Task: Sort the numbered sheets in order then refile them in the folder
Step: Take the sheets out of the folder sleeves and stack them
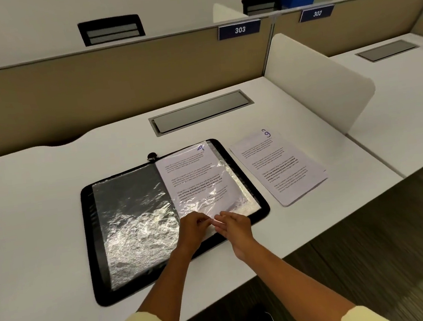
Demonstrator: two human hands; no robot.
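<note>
A black zip folder (95, 252) lies open on the white desk, with clear plastic sleeves inside. Its left sleeve (133, 222) looks empty and shiny. In the right sleeve sits a printed sheet marked 4 (194, 178) in blue ink. My left hand (194, 228) and my right hand (235, 227) meet at the near bottom edge of that sleeve, fingertips pinching the plastic or the paper edge; which one I cannot tell. To the right of the folder, a small stack of sheets (280, 168) lies flat on the desk, topped by one marked 9.
A grey cable hatch (199, 112) is set into the desk behind the folder. A tan partition (92, 94) with label 303 closes the back, and a white divider (315, 82) stands at the right. The desk's front edge runs just below the folder.
</note>
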